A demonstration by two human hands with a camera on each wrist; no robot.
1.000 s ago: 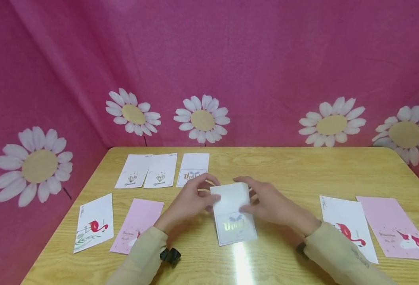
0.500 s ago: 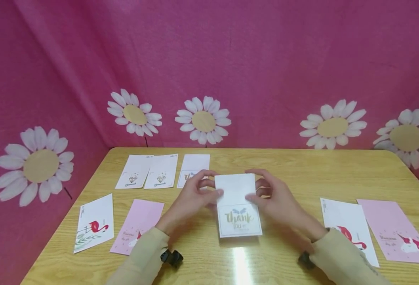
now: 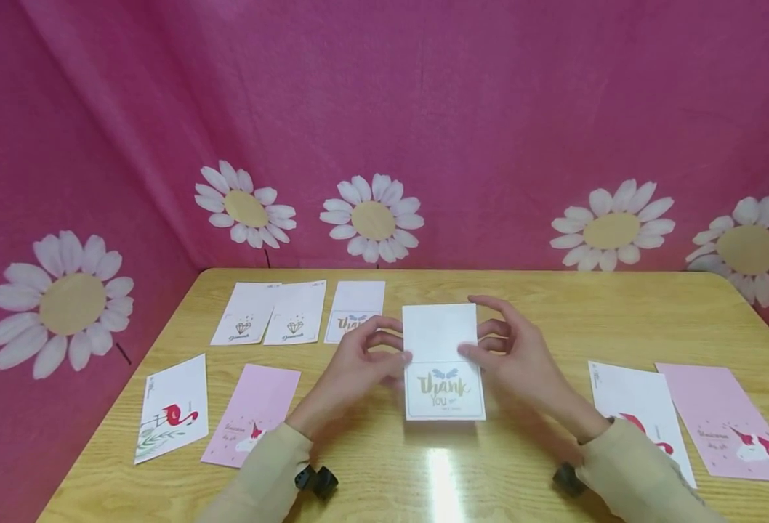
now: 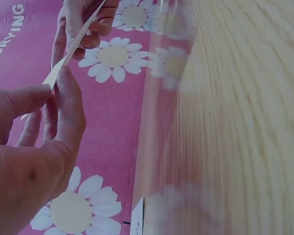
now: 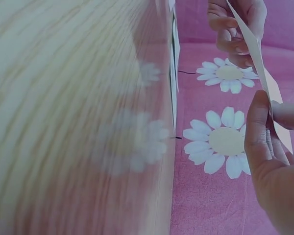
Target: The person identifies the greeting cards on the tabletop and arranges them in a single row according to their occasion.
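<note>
A white thank-you card (image 3: 444,392) with gold lettering and blue wings is held up above the table, facing the head camera. My left hand (image 3: 366,363) pinches its left edge, thumb in front and fingers behind. On the opposite edge my right hand (image 3: 518,359) pinches it the same way, its index finger stretched past the top corner. Both wrist views show the card edge-on, gripped between the left thumb and fingers (image 4: 71,103) and between the right thumb and fingers (image 5: 258,127).
On the wooden table (image 3: 522,305), two diamond cards (image 3: 243,312) and another thank-you card (image 3: 358,298) lie at back left. A flamingo card (image 3: 174,407) and pink unicorn card (image 3: 254,407) lie at left; a matching flamingo card (image 3: 633,392) and unicorn card (image 3: 718,407) lie at right. A flowered pink cloth (image 3: 476,145) hangs behind.
The thank-you card has risen and moved slightly right, turning from tilted to nearly straight. Both hands have moved with it, keeping their pinch on its sides.
</note>
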